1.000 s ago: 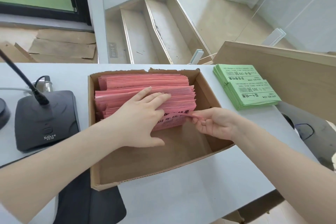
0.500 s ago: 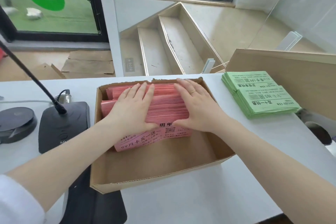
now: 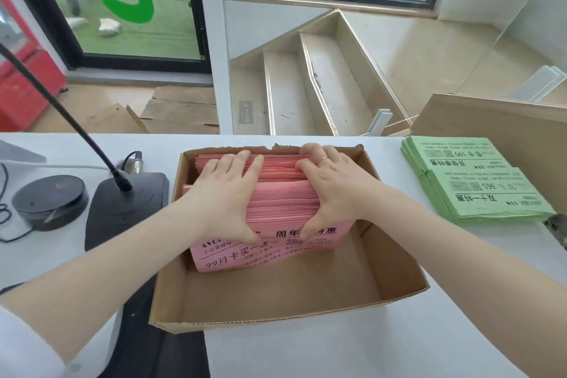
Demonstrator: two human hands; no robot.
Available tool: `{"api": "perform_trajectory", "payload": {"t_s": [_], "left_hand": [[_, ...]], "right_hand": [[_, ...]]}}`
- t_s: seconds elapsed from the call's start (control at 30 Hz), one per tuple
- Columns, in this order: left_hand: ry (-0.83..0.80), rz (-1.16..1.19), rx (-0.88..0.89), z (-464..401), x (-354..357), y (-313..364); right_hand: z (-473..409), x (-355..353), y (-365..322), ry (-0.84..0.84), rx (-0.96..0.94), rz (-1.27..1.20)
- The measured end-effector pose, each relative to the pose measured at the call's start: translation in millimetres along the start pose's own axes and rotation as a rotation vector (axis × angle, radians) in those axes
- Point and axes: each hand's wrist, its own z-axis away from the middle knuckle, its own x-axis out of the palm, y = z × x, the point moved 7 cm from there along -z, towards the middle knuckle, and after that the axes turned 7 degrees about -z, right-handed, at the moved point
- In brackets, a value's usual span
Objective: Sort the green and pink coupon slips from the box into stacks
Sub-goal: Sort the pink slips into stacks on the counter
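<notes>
Pink slips (image 3: 282, 202): thick bundle standing on edge in the far half of the cardboard box (image 3: 395, 258), leaning toward the far wall; one loose slip lies flat at the bundle's near foot, print up. Left hand (image 3: 225, 193) and right hand (image 3: 334, 190) clamp the bundle from either side, fingers spread over the top edges, thumbs hooked under the near face; both are grasping the slips, neither is free. Judged step: lifting the whole pink bundle out. To do it well: squeeze inward evenly so middle slips do not sag or fan, keep thumbs low to catch the bottom sheets, lift straight up past the torn box rim, collect the flat slip afterwards. Green slips (image 3: 478, 181) already stacked on the worktop (image 3: 306, 353) right of the box, well apart; set pink beside them, not on top. Microphone base (image 3: 122, 202) sits left of the box.
</notes>
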Motion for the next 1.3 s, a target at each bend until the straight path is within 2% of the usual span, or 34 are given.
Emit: {"api": "perform_trajectory", "payload": {"t_s": [0.2,0.43,0.57,0.73,0.87,0.97,1.1,1.17,1.3], "left_hand": [[-0.047,0.002,0.030,-5,-5,-2],[-0.055,0.011,0.056,-6,-4,0],[-0.078,0.039,0.100,-6,-2,3],[-0.102,-0.012,0.141,-7,4,6],[-0.114,-0.039,0.154,-17,-2,4],[-0.195,-0.037,0.190,-21,-4,3],[-0.375,0.124,0.223,-22,3,2],[-0.318,0.117,0.227,-25,2,-1],[-0.072,0.031,0.177,-19,6,-9]], "right_hand": [[-2,4,2,-0.071,0.008,-0.059],[0,1,0,0.021,-0.037,0.085],[3,5,1,0.038,-0.068,0.021],[0,16,7,-0.115,-0.054,-0.010],[-11,12,5,-0.113,-0.067,0.004],[-10,12,5,-0.136,-0.064,-0.114],[-1,19,9,-0.251,-0.052,-0.323],[-4,16,13,-0.223,-0.043,-0.339],[-3,11,12,0.019,-0.027,-0.178]]}}
